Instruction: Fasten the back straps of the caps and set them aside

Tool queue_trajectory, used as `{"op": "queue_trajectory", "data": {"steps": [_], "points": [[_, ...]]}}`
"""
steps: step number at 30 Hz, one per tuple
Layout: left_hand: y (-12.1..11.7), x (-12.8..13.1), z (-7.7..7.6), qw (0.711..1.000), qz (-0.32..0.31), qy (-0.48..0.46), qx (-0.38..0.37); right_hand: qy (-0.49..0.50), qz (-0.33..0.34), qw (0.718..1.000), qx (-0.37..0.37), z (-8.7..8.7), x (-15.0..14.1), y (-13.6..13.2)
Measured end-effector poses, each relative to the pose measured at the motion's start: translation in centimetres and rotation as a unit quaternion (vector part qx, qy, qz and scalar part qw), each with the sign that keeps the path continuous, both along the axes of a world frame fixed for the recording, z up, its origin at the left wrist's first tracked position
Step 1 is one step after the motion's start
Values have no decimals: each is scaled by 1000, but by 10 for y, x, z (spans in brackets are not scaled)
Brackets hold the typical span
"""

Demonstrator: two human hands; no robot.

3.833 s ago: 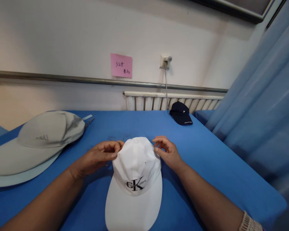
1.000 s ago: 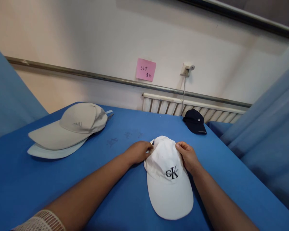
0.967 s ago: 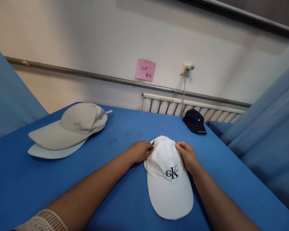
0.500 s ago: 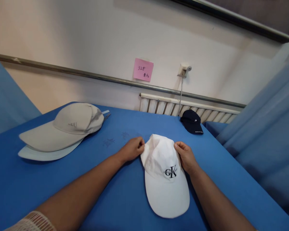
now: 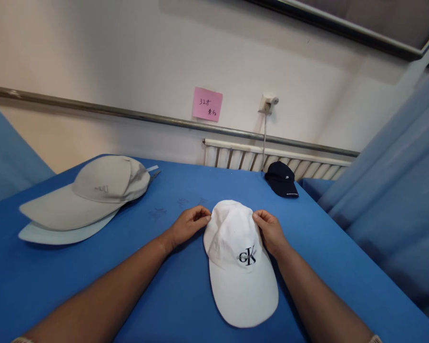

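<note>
- The left side of the white cap (image 5: 236,262) has just changed: its crown was drawn outward with a deep hollow, and now looks rounder, though soft creases remain. In my judgement, the cap is better shaped but not yet smooth.
- The left grip (image 5: 188,225) has opened out slightly from a tighter pinch. Its thumb and fingertips are at the crown's left rear edge; whether they clasp cloth, I cannot tell.
- The right grip (image 5: 271,233) pinches the crown's right rear edge between thumb and fingers, much as before.
- The white cap lies on the blue worktop (image 5: 171,300) between both grips, brim toward the wearer of the camera.
- Left of the white cap and farther off, a grey cap (image 5: 100,181) lies over a pale cap (image 5: 67,236); beyond it to the right sits a navy cap (image 5: 280,178).
</note>
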State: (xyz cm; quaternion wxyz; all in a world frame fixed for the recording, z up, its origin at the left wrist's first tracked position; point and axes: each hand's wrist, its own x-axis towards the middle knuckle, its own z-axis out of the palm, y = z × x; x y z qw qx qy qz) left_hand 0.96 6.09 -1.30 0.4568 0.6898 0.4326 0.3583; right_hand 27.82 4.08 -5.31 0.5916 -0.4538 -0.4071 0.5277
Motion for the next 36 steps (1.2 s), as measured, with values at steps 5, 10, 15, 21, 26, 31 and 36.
{"op": "queue_trajectory", "data": {"steps": [5, 10, 15, 21, 26, 31, 36], "points": [[-6, 5, 3, 1000, 3, 6, 5, -6, 2, 1000, 1, 2, -1, -1], [-4, 6, 2, 1000, 10, -16, -9, -6, 3, 1000, -2, 3, -2, -2], [2, -7, 6, 974, 13, -180, -137, 12, -6, 1000, -5, 1, 1, 0], [2, -6, 1, 965, 10, -201, -165, 24, -2, 1000, -3, 0, 0, -1], [-7, -5, 0, 993, 7, -71, -90, 17, -27, 999, -3, 3, -3, -2], [-25, -1, 4, 994, 34, 107, 12, -1, -37, 999, -1, 4, -4, -2], [-34, 8, 1, 976, 69, 194, 62, -1, -38, 999, 0, 5, -6, -3]]}}
